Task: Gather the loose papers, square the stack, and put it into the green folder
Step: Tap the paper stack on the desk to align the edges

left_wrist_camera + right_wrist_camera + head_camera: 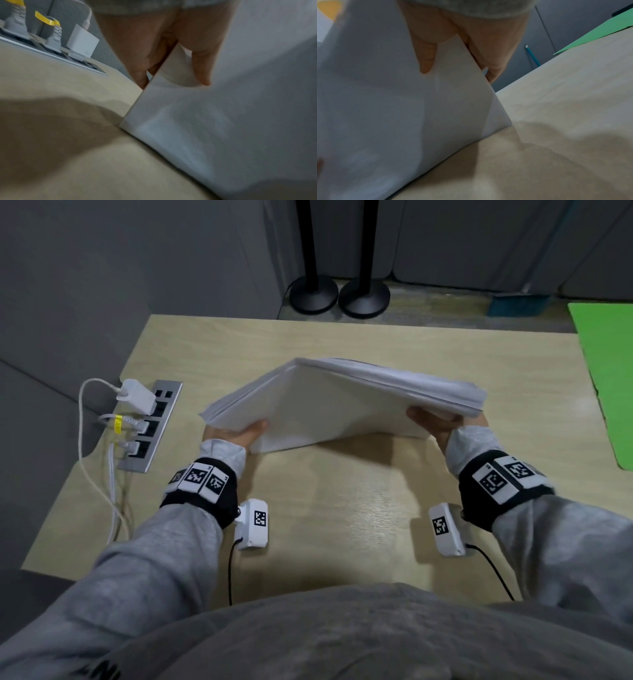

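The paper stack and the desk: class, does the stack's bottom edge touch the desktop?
Touching. The left wrist view shows the paper stack standing with its lower edge and corner on the desk, no gap beneath; the right wrist view agrees.

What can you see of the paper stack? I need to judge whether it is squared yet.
The paper stack is a thick sheaf of plain white sheets, held up on edge over the wooden desk and tilted, its bottom edge on or just above the desktop. The left hand and right hand each hold one side, thumb on the near face, fingers behind. The upper edges fan out slightly, so the sheets are not yet flush. It is apart from the green folder lying at the right.
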Motion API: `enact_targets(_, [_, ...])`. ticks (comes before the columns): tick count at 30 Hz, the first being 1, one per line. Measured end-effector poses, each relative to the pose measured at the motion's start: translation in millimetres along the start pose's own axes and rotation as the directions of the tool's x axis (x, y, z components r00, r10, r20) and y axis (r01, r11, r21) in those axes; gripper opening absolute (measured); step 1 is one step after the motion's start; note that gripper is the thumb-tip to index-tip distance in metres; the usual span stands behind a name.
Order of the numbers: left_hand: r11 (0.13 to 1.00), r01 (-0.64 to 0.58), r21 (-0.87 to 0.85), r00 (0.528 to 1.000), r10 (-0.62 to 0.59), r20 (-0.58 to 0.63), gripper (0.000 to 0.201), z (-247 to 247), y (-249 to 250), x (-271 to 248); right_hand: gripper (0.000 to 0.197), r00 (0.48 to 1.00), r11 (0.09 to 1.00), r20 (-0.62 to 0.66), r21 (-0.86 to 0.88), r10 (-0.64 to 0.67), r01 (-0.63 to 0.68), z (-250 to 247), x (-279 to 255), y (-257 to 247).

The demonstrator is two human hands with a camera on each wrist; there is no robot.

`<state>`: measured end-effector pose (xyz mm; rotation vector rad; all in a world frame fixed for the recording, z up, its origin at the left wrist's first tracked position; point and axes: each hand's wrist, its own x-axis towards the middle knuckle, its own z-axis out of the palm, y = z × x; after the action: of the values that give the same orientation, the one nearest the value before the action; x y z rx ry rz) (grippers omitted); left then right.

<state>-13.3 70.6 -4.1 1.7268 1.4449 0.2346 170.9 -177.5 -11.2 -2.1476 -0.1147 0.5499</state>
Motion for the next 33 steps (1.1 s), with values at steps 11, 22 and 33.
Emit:
enact_targets(11, [0.581, -0.735, 0.35, 0.613, 0.79, -0.022, 0.012, -59.2, 91.3, -24.9, 0.104, 0.861, 0.887, -0.234, -0.013, -0.451, 0.461, -26.9, -12.5, -39.5])
enact_targets(22, [0.185, -0.832, 0.524, 0.305, 0.94, 0.153, 0.014, -57.0, 128.5, -76.2, 0.03, 0.633, 0.632, 0.0, 0.06, -0.774, 0.772, -17.3, -72.3, -108.8])
enact_targets(33, [0.787, -0.474, -0.394, 0.841, 0.538, 0.062, 0.069, -37.5, 84.6, -44.4, 0.023, 0.861, 0.669, -0.11, 0.584, -0.496, 0.46, -26.8, -68.2, -95.9])
